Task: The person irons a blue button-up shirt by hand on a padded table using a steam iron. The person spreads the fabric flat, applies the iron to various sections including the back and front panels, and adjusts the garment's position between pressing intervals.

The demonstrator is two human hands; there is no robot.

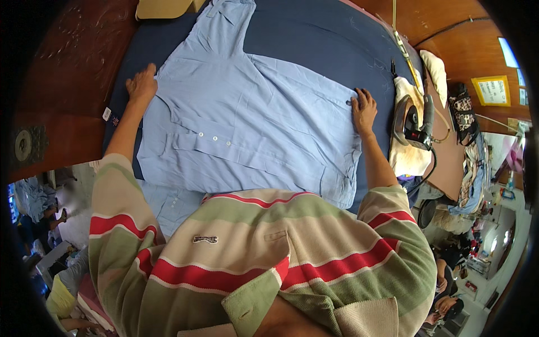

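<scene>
A: Now, shirt (247,123): light blue, spread flat on the dark blue pad (314,39) covering the counter (67,62). One sleeve runs up toward the far edge. White buttons show along the placket, left of centre. Near hem hangs off the counter's front edge.

B: Left hand (141,84)?

A: Flat, fingers spread apart, palm down at the shirt's left edge. It presses the cloth, nothing gripped.

B: Right hand (364,106)?

A: Same posture. Fingers apart, lying flat on the shirt's right edge, fingertips pointing away from the body. Holds nothing either.

B: So both forearms wide apart?

A: Yes, one at each side of the shirt, with the garment stretched between them.

B: Anything beside the right hand?

A: Iron (414,121), just right of it, resting on a cream cloth (410,157) at the pad's edge. Cord trails off the near side. Iron and hand are apart, not touching.

B: Wearer?

A: Striped top, bands of green, cream and red, filling the lower frame.

B: Beyond the counter?

A: Wooden surface at left, reddish brown. At far right a cluttered room; details too small to tell.
</scene>
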